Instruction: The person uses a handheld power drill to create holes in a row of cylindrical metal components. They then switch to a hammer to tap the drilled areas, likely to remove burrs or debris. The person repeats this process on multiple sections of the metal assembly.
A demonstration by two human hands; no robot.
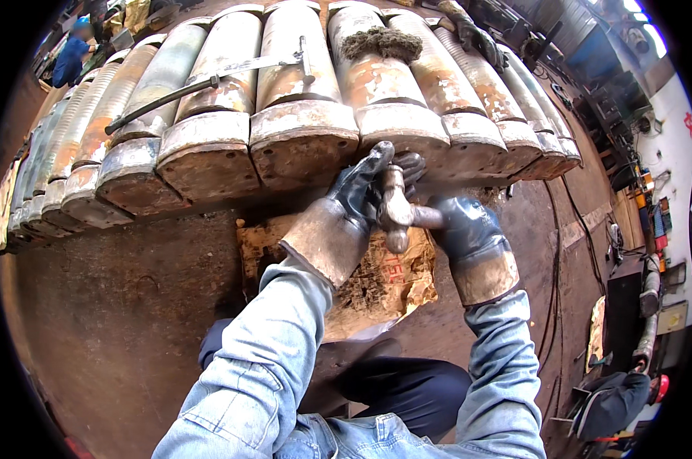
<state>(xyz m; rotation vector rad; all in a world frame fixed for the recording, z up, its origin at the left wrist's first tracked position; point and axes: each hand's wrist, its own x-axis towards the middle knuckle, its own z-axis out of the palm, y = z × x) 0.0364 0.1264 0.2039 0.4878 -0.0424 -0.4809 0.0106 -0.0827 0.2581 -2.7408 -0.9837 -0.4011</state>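
Note:
My right hand [471, 229], in a black-coated work glove with a tan cuff, is closed round the short handle of a ball-peen hammer [396, 210]. The hammer head is in front of my left hand [348, 200], whose matching glove is up against the flanged ends of the cylinders. Its thumb and fingers are curled together, but the hammer head hides whatever lies between them. Several worn metal cylinders [296, 57] lie side by side ahead of me, rusty and flaking. The nearest flange [304, 145] is just left of my left hand.
A flat metal bar with a crosspiece [304, 61] and a dark rod [162, 99] lies across the cylinders. A fibrous clump [382, 43] and dark gloves [476, 38] rest farther right. Crumpled brown paper [399, 283] is below my hands. Cables [556, 268] run along the floor; other people are at both sides.

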